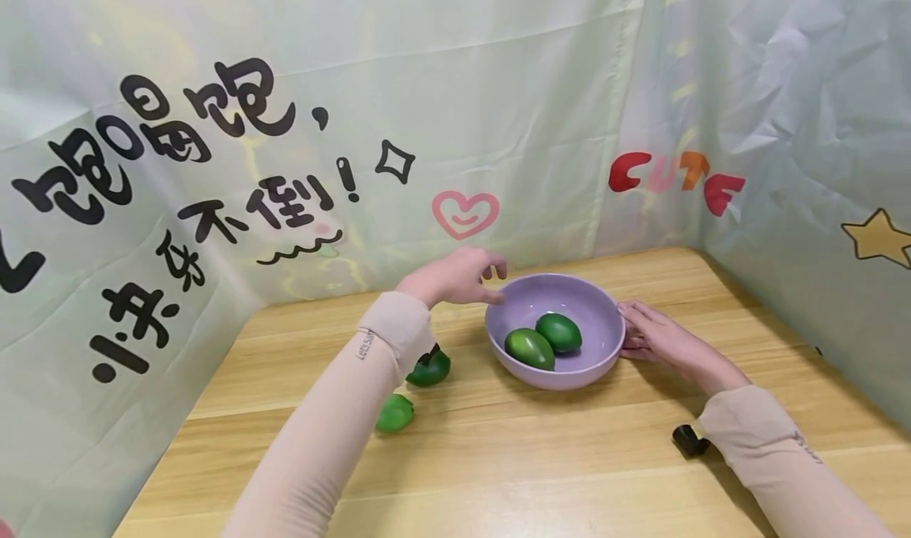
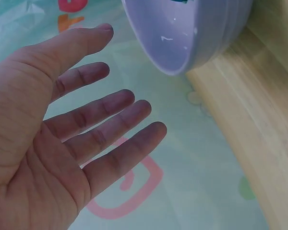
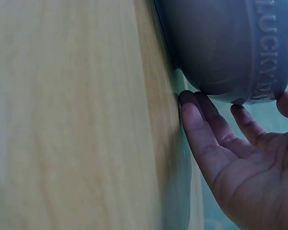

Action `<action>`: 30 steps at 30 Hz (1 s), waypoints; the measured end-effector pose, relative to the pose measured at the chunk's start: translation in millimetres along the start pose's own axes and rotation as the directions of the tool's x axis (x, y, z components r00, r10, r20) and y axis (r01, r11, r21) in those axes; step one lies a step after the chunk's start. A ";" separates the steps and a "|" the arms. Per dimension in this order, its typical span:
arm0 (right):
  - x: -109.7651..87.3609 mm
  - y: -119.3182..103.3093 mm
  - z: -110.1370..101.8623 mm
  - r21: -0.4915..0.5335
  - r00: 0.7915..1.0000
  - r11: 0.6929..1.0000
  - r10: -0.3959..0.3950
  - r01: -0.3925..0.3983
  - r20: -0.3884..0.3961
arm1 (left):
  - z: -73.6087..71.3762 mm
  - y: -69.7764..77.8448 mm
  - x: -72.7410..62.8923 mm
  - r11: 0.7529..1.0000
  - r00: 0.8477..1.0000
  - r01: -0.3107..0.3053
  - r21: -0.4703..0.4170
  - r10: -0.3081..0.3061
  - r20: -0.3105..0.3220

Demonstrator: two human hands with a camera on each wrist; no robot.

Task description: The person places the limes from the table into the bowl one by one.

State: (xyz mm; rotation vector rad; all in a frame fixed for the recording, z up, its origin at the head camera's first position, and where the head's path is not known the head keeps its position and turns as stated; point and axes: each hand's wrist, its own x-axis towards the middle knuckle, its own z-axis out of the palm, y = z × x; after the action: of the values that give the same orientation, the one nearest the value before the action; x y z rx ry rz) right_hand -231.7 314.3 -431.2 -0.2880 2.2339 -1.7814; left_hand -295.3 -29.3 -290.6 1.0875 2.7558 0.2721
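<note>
A lavender bowl (image 1: 553,378) sits upright on the wooden table, holding a green oval fruit (image 1: 530,349) and a darker one (image 1: 558,332). At the bowl's right side, my right hand (image 1: 665,340) touches the outer wall with its fingertips. In the right wrist view, the thumb is up by the rim and the fingers (image 3: 221,124) reach along the lower wall. My left hand (image 1: 459,277) hovers at the bowl's left rim. Its palm shows bare in the left wrist view, fingers (image 2: 127,155) spread and apart from the bowl (image 2: 175,57).
Left of the bowl lie a dark green fruit (image 1: 430,370), partly covered by the left sleeve, and a smaller bright green fruit (image 1: 395,413). Printed cloth walls (image 1: 541,126) enclose the table (image 1: 498,475) at the back and sides. A black device (image 1: 689,441) sits at the right wrist.
</note>
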 end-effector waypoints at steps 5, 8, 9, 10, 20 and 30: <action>-0.1 0.0 -0.1 0.002 1.000 1.000 -0.009 0.009 0.001 | 0.7 -5.0 -9.3 1.000 1.000 0.011 0.003 -0.011 -0.013; -0.4 -0.7 0.4 0.002 1.000 1.000 -0.013 0.013 0.002 | 0.4 -7.9 -15.0 1.000 1.000 0.016 -0.003 -0.016 -0.012; -0.5 -0.9 0.4 0.002 1.000 1.000 -0.014 0.014 0.001 | 0.5 -9.1 -16.8 1.000 1.000 0.016 -0.004 -0.016 -0.013; -0.7 -1.1 0.7 0.003 1.000 1.000 -0.014 0.014 0.000 | 0.7 -10.2 -18.8 1.000 1.000 0.015 -0.005 -0.015 -0.013; -2.8 2.3 -0.9 0.007 1.000 1.000 -0.015 0.015 0.002 | 11.7 -21.6 -42.7 0.999 0.999 0.036 -0.015 -0.036 -0.014; -0.8 2.1 -0.1 0.032 1.000 0.999 -0.027 0.027 0.014 | 26.3 -34.7 -77.0 0.998 0.999 0.053 -0.025 -0.053 -0.007</action>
State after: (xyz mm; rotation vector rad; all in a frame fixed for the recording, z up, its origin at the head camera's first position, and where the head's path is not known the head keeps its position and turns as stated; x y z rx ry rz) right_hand -230.9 315.1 -433.1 -0.3252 2.1999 -1.8208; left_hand -256.8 -104.3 -317.3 1.0078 2.7757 0.3026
